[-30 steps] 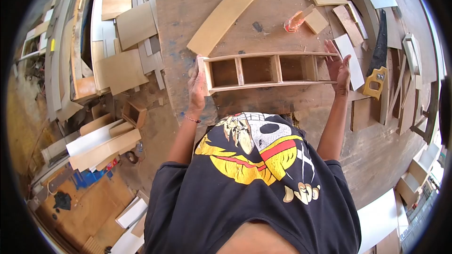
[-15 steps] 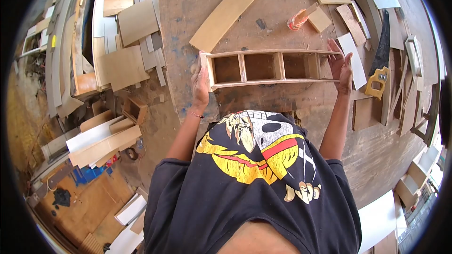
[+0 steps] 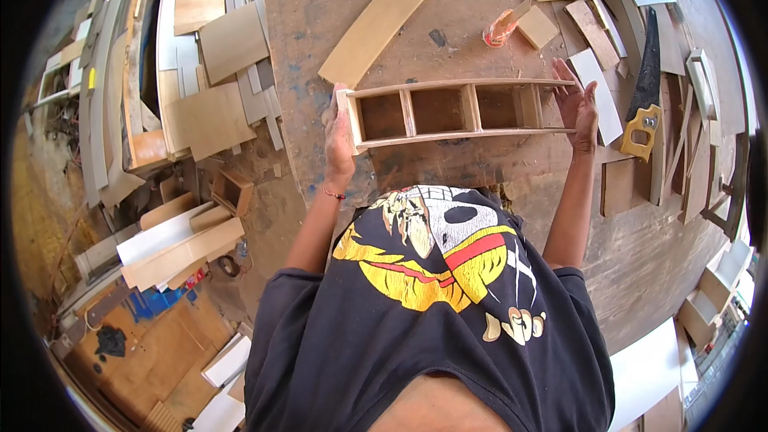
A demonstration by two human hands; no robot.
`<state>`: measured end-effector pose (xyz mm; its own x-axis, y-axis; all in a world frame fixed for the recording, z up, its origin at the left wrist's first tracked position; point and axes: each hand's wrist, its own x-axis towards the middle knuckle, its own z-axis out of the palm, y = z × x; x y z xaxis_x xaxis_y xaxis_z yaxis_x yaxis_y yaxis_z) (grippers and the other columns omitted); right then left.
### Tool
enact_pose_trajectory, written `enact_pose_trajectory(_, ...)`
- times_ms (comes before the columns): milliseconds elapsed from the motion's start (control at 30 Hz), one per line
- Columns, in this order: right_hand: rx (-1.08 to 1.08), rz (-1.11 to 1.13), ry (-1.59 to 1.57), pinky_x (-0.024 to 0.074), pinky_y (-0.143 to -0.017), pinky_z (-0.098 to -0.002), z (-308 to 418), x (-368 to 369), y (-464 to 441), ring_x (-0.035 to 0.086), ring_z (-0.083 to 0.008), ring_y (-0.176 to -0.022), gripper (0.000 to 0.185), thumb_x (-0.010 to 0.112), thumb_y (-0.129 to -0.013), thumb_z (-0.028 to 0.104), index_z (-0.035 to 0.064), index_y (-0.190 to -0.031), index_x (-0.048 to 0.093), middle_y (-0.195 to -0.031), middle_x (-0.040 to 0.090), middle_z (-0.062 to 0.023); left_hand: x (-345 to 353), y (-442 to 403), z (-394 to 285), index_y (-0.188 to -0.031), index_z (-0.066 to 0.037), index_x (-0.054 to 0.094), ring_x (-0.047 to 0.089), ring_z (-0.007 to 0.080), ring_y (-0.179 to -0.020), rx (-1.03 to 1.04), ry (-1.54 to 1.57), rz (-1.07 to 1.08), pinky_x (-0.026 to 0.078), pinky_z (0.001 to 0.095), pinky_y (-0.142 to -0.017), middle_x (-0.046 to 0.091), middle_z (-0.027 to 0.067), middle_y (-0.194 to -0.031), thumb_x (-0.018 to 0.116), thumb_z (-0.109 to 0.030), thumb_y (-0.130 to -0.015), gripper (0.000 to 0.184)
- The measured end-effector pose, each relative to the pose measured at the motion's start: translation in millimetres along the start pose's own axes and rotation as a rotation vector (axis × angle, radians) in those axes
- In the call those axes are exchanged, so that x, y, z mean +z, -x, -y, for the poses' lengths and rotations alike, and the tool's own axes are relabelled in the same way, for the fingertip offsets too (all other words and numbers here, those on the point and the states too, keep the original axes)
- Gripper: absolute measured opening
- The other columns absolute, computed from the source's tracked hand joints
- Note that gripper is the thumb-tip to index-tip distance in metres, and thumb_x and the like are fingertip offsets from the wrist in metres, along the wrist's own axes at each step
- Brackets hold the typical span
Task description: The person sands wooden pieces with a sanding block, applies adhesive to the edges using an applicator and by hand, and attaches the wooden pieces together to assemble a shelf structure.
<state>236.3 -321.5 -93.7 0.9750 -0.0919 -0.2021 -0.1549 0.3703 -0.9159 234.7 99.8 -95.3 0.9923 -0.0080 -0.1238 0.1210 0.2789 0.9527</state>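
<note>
The wooden frame (image 3: 471, 110) lies sideways between the two hands, over the tabletop (image 3: 308, 32); whether it touches the wood below, I cannot tell. Crosspieces split it into sections, and its right end is open. The left hand (image 3: 339, 140) is laid against the closed left end, fingers pointing to the far side; they are partly hidden, so I cannot tell how its grip closes. The right hand (image 3: 581, 112) meets the rail ends at the right with its grip spread, thumb and fingers apart.

Beyond the frame, a long board (image 3: 394, 16) slants from near left to far right. To its right stand a cup (image 3: 499, 30) and, just beside it, a block (image 3: 538, 28). Right of the right hand lie a white panel (image 3: 602, 100) and a saw (image 3: 646, 84), its yellow handle at the near end.
</note>
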Motion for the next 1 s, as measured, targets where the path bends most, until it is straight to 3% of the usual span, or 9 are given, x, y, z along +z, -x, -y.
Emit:
enact_pose_trajectory(433,0.018,0.032,0.002,0.0141,-0.110,-0.0332,-1,-5,-2,0.021,-0.0216,-0.137,0.083,0.017,-0.089,0.065,0.0006,-0.141,0.027,-0.148,0.026,-0.0117,-2,-4,-1,-0.138,0.005,0.028,0.027,0.0167,-0.134,0.070,0.003,0.017,0.018,0.0297,-0.110,0.032,0.0094,-0.144,0.034,-0.017,-0.097,0.047)
enact_pose_trajectory(467,0.022,0.014,0.003,0.0151,-0.109,-0.0328,0,-2,-2,0.022,-0.0214,-0.137,0.083,0.017,-0.089,0.065,0.0002,-0.141,0.028,-0.148,0.026,-0.0116,5,-6,-19,-0.138,0.005,0.028,0.026,0.0169,-0.134,-0.145,0.339,-0.133,0.017,0.0298,-0.110,0.031,0.0098,-0.145,0.034,-0.017,-0.097,0.047)
enact_pose_trajectory(533,0.003,0.036,0.001,0.0156,-0.109,-0.0330,-2,-5,-3,0.022,-0.0214,-0.137,0.084,0.017,-0.089,0.065,-0.0001,-0.140,0.028,-0.148,0.026,-0.0116,-15,-6,21,-0.138,0.006,0.027,0.025,0.0175,-0.135,0.125,-0.096,-0.005,0.015,0.0300,-0.111,0.029,0.0110,-0.146,0.032,-0.017,-0.098,0.047)
enact_pose_trajectory(567,-0.006,0.062,-0.015,0.0161,-0.109,-0.0331,-2,-6,-3,0.022,-0.0215,-0.137,0.084,0.017,-0.089,0.065,-0.0005,-0.140,0.028,-0.148,0.027,-0.0116,-11,-8,10,-0.138,0.006,0.027,0.025,0.0175,-0.135,0.126,-0.080,0.002,0.015,0.0300,-0.111,0.029,0.0110,-0.146,0.032,-0.017,-0.098,0.047)
enact_pose_trajectory(600,-0.024,0.026,-0.005,0.0209,-0.106,-0.0315,-1,-1,-2,0.035,-0.0197,-0.127,0.084,0.015,-0.089,0.065,-0.0012,-0.138,0.033,-0.145,0.031,-0.0123,-3,-9,-12,-0.138,0.006,0.027,0.024,0.0175,-0.135,-0.119,0.340,-0.127,0.015,0.0298,-0.112,0.028,0.0109,-0.146,0.032,-0.017,-0.098,0.047)
enact_pose_trajectory(700,-0.015,0.015,0.018,0.0216,-0.106,-0.0322,1,1,-1,0.035,-0.0204,-0.127,0.087,0.016,-0.088,0.067,-0.0018,-0.137,0.034,-0.145,0.031,-0.0127,-3,-9,-1,-0.138,0.007,0.026,0.023,0.0174,-0.136,0.170,-0.030,0.036,0.015,0.0293,-0.112,0.027,0.0108,-0.147,0.032,-0.017,-0.098,0.047)
enact_pose_trajectory(800,-0.014,0.027,0.016,0.0215,-0.106,-0.0323,0,-2,-3,0.035,-0.0207,-0.127,0.088,0.017,-0.087,0.068,-0.0016,-0.138,0.034,-0.145,0.031,-0.0131,-4,-9,-13,-0.138,0.007,0.025,0.023,0.0168,-0.135,-0.399,0.869,-0.229,0.016,0.0292,-0.111,0.026,0.0103,-0.147,0.032,-0.017,-0.098,0.047)
enact_pose_trajectory(867,-0.012,0.033,0.019,0.0216,-0.106,-0.0324,0,-2,-3,0.035,-0.0209,-0.127,0.088,0.018,-0.087,0.069,-0.0016,-0.138,0.033,-0.145,0.031,-0.0134,-10,-6,14,-0.139,0.007,0.024,0.024,0.0161,-0.135,0.095,0.039,0.077,0.017,0.0292,-0.111,0.026,0.0097,-0.147,0.031,-0.017,-0.099,0.047)
enact_pose_trajectory(1000,-0.013,0.082,0.033,0.0197,-0.108,-0.0342,-2,-7,-5,0.029,-0.0217,-0.132,0.087,0.017,-0.088,0.068,-0.0018,-0.139,0.029,-0.146,0.029,-0.0126,-8,-7,14,-0.139,0.007,0.024,0.024,0.0158,-0.135,0.075,0.007,0.028,0.017,0.0286,-0.111,0.026,0.0096,-0.147,0.032,-0.018,-0.099,0.047)
